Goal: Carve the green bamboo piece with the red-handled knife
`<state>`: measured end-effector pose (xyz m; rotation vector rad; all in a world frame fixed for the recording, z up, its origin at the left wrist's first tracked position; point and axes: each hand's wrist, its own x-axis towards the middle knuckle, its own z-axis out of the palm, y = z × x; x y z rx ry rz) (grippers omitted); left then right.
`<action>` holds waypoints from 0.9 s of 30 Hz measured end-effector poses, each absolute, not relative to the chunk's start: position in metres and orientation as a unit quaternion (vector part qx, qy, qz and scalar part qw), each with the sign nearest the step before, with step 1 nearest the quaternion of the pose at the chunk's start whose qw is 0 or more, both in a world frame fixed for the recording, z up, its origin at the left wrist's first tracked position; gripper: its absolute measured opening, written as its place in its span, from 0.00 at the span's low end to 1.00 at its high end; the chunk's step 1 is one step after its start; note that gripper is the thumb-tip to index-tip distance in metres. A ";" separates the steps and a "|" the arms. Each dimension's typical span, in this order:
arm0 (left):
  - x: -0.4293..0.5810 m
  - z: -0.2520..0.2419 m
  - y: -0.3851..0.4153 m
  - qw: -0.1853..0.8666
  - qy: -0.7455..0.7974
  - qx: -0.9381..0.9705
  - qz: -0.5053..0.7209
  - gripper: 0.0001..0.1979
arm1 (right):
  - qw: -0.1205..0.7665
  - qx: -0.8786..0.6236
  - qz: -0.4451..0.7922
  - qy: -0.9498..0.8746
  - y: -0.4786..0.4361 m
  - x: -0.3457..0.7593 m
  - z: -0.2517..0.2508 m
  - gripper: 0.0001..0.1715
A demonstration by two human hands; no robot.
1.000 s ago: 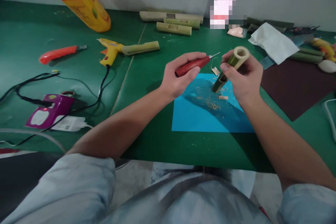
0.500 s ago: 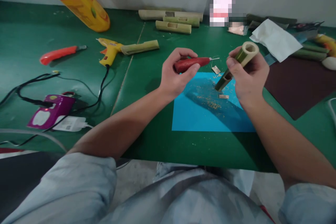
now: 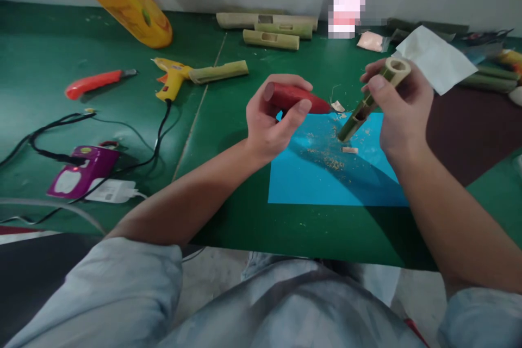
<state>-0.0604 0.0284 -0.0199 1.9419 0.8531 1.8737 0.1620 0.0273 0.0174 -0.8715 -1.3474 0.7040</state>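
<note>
Right now the left hand (image 3: 267,128), at ten o'clock from the middle of the blue sheet (image 3: 302,187), curls its fingers around a red-handled tool (image 3: 294,97) that points toward half past three; I can't make out its tip. At two o'clock the right hand (image 3: 405,106) grips a bamboo tube (image 3: 368,99) with a notch in its side, its open end up and its lower end slanting between seven and eight, over the sheet. Whether it touches, I cannot tell. Just beside that end lie a wood chip (image 3: 349,150) and scattered shavings (image 3: 333,163). Well off toward ten lies a yellow glue gun (image 3: 175,80).
</note>
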 end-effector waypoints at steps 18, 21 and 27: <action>-0.046 0.006 0.010 0.269 0.239 0.651 0.668 0.19 | 0.658 -0.364 0.362 -0.550 0.025 0.162 0.038 0.13; -0.041 0.014 0.005 0.316 0.209 0.629 0.679 0.16 | 0.643 -0.392 0.402 -0.521 0.021 0.157 0.041 0.23; -0.040 0.016 0.000 0.383 0.216 0.599 0.669 0.17 | 0.613 -0.423 0.481 -0.462 0.014 0.150 0.046 0.24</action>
